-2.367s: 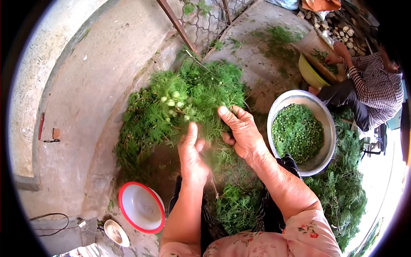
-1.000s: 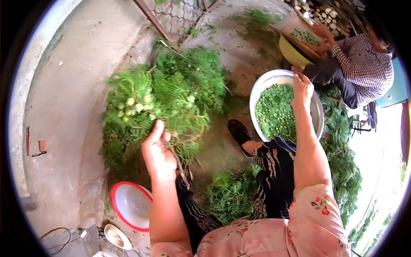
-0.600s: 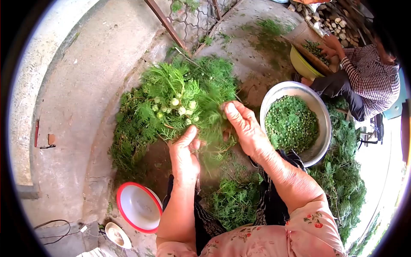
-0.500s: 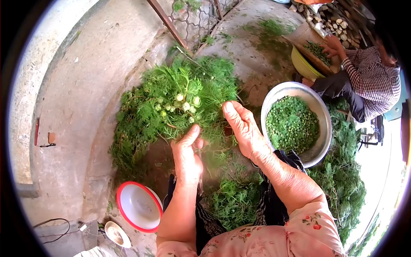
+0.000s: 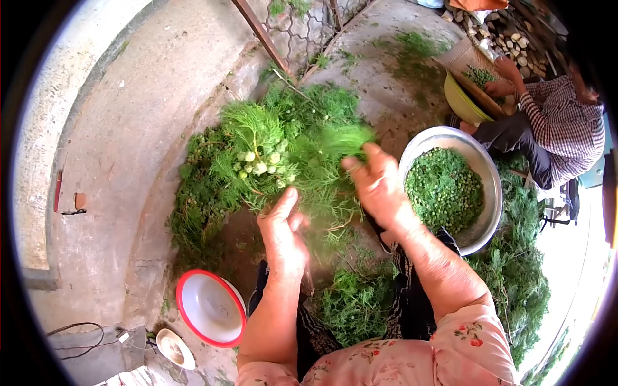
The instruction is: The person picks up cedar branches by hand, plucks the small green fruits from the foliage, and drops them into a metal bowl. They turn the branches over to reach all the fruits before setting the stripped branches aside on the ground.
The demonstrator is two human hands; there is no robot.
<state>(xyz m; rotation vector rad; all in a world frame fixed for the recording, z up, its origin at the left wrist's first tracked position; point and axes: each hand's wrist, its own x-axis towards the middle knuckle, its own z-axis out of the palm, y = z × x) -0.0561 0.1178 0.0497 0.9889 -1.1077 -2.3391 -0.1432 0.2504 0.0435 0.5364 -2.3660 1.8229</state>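
Observation:
My left hand (image 5: 283,241) is closed around the stem end of a leafy green branch (image 5: 254,132), which carries a cluster of pale green round cones (image 5: 259,166). At my right hand's (image 5: 381,186) fingertips is a small feathery sprig (image 5: 349,138), smeared by motion; the thumb and forefinger appear to pinch it. Both hands are in front of a heap of cut conifer branches (image 5: 199,193). Right of my right hand stands a metal basin (image 5: 494,212) holding many small green cones and leaf bits.
A white bowl with a red rim (image 5: 182,302) sits at lower left, near a pale hat-like object (image 5: 174,350). More branches lie between my legs (image 5: 357,302) and along the right (image 5: 515,276). At upper right a person (image 5: 553,128) sits beside a yellow-green basin (image 5: 460,103).
My right hand has moved right and a little down, and a blurred sprig now shows at its fingertips. The left hand stays nearly in place with its branch.

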